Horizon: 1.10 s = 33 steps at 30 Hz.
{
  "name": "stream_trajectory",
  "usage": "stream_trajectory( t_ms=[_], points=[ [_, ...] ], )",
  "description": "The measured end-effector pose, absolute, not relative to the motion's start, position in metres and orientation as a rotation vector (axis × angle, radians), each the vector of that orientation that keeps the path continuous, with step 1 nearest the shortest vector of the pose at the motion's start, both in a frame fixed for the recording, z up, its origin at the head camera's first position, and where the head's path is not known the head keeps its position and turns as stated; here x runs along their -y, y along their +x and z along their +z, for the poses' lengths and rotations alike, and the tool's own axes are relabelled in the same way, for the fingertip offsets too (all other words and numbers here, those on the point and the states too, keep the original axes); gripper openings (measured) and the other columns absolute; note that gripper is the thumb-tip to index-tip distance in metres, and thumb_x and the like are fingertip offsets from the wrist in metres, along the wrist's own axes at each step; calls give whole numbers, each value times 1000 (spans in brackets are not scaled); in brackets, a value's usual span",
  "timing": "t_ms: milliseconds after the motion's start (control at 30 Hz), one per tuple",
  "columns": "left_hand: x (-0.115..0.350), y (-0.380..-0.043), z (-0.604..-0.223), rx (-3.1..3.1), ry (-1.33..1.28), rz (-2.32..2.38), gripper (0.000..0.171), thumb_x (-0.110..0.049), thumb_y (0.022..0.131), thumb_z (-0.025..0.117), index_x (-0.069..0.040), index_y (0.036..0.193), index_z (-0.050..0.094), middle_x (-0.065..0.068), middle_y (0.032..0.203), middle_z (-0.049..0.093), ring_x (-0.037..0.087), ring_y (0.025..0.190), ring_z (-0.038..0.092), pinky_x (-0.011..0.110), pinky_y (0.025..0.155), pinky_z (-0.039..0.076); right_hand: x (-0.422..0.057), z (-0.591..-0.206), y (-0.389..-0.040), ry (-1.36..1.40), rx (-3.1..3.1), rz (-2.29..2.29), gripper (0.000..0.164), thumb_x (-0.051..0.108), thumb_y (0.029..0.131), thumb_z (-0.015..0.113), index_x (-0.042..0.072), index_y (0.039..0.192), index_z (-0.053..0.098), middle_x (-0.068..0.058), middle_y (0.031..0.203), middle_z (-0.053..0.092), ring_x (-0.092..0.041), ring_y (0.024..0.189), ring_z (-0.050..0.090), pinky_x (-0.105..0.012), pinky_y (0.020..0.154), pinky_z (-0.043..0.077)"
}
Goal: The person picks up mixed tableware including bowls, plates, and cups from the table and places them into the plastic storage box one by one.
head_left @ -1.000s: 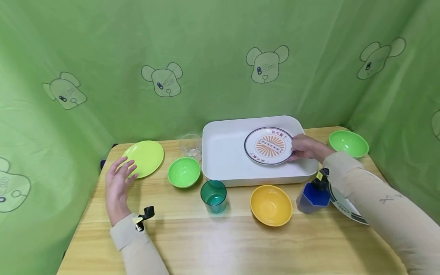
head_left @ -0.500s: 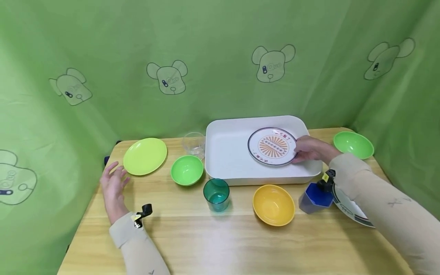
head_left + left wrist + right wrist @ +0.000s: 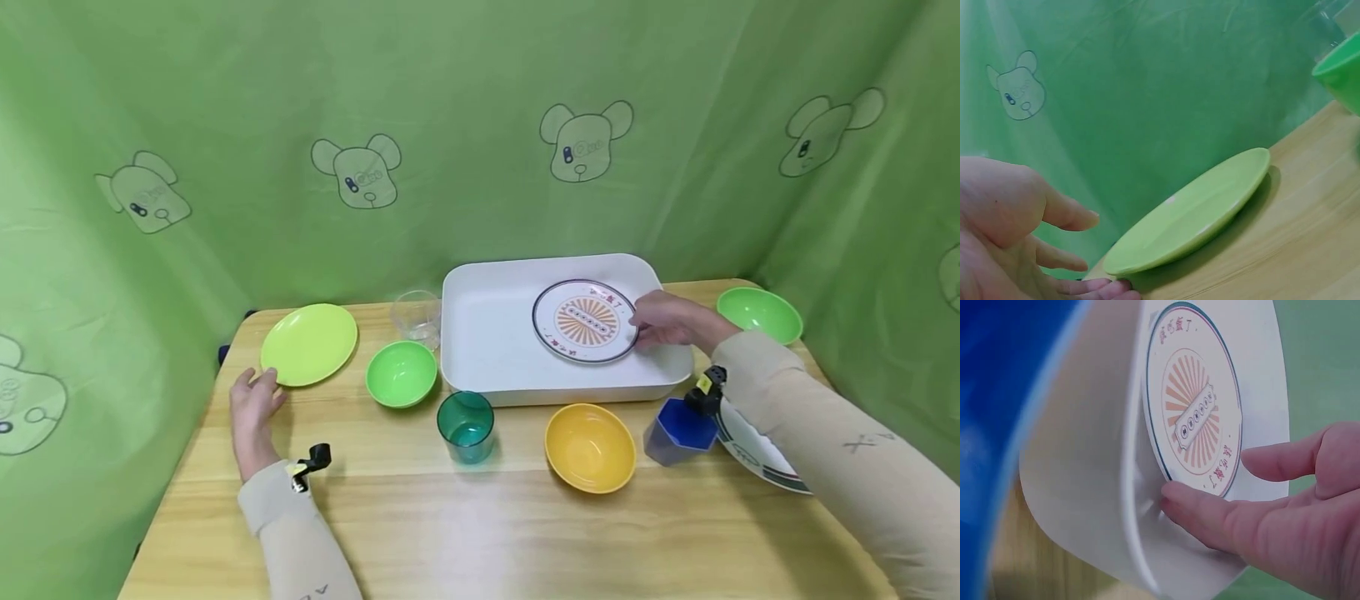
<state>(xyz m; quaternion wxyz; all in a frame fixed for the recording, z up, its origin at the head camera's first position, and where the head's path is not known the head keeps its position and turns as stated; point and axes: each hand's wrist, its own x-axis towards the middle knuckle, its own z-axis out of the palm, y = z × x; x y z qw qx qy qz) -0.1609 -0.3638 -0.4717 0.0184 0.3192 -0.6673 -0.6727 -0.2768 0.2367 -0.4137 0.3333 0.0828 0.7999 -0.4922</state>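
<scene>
A white plate (image 3: 588, 321) with a red-orange ray pattern lies inside the white rectangular tray (image 3: 480, 333). My right hand (image 3: 663, 321) is at the plate's right edge. In the right wrist view its thumb and forefinger are spread fairly straight, with the tips right at the plate's rim. My left hand (image 3: 255, 408) is at the near left edge of the lime-green plate (image 3: 310, 343) on the table. In the left wrist view its thumb (image 3: 1072, 212) is extended above that edge, while the lower fingertips reach beneath the rim.
A green bowl (image 3: 402, 375), a clear glass (image 3: 417, 315), a teal cup (image 3: 467, 427) and a yellow-orange bowl (image 3: 590, 450) stand around the tray. Under the right arm are a blue cup (image 3: 678, 433) and a partly covered white plate (image 3: 757, 446). Another green bowl (image 3: 760, 312) sits far right.
My left hand has shifted at the lime-green plate, and its fingers, raised and spread before, now lie lower at the rim. The white plate and my right hand keep nearly the same place in the tray.
</scene>
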Motion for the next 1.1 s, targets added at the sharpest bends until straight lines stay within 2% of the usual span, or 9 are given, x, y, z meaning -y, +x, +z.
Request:
stream_trajectory(
  t_ms=[133, 233, 300, 400, 500, 567, 833, 967, 1100],
  points=[
    [365, -168, -476, 2095, 1015, -2065, 73, -18, 110, 43, -6, 162, -6, 21, 169, 7, 31, 151, 28, 29, 114, 43, -238, -409, -277, 183, -2061, -1306, 55, -9, 99, 36, -26, 145, 9, -21, 111, 35, -16, 83, 52, -32, 93, 58],
    [367, -171, -481, 2106, 1032, -2017, 72, -13, 108, 45, -2, 162, -2, 23, 167, 13, 31, 149, 33, 25, 107, 48, -237, -406, -276, 167, -2055, -1287, 73, -8, 101, 35, -16, 151, -16, -27, 122, 33, -14, 81, 52, -31, 91, 58],
    [367, -171, -484, 2112, 1042, -1975, 71, -9, 106, 48, 1, 161, 3, 26, 164, 21, 29, 140, 43, 21, 101, 51, -238, -403, -274, 157, -2080, -1259, 73, -5, 102, 37, -14, 152, -15, -32, 129, 33, -16, 86, 54, -32, 94, 57],
    [367, -171, -487, 2110, 1046, -1907, 66, -2, 103, 53, 6, 159, 19, 27, 148, 41, 17, 110, 62, 17, 91, 56, -240, -397, -270, 121, -2151, -1222, 74, 0, 103, 40, -13, 154, -11, -43, 145, 24, -38, 117, 55, -45, 108, 50],
    [366, -169, -488, 2104, 1035, -1856, 60, 2, 98, 58, 10, 153, 34, 20, 122, 54, 3, 78, 63, 17, 83, 58, -244, -389, -265, 54, -2205, -1207, 75, 5, 104, 43, -11, 156, -9, -45, 155, 11, -55, 144, 25, -56, 119, 33],
    [366, -169, -488, 2088, 1030, -1848, 59, 5, 96, 60, 11, 150, 39, 15, 112, 54, 0, 68, 62, 17, 81, 59, -245, -384, -262, 6, -2227, -1201, 77, 9, 105, 45, -9, 158, -8, -45, 156, 7, -57, 146, 17, -60, 120, 28],
    [368, -173, -489, 2081, 1101, -1872, 61, 8, 94, 58, 9, 152, 38, 15, 112, 54, 3, 62, 64, 19, 72, 61, -247, -365, -250, -59, -2326, -1219, 85, 31, 107, 52, 3, 163, -5, -38, 161, 11, -53, 148, 20, -61, 117, 34],
    [366, -178, -490, 2093, 1101, -1864, 61, 7, 93, 53, 10, 152, 37, 19, 120, 53, 4, 60, 65, 20, 70, 61, -252, -364, -241, -74, -2293, -1358, 83, 30, 108, 51, 3, 163, -5, -36, 163, 9, -51, 149, 19, -60, 118, 32],
    [362, -180, -491, 2075, 1079, -1863, 61, 7, 93, 59, 11, 151, 39, 16, 116, 52, 4, 62, 64, 21, 71, 62, -254, -369, -233, -95, -2238, -1498, 77, 25, 110, 49, 5, 164, -3, -32, 164, 16, -47, 150, 23, -57, 119, 32]
  ],
)
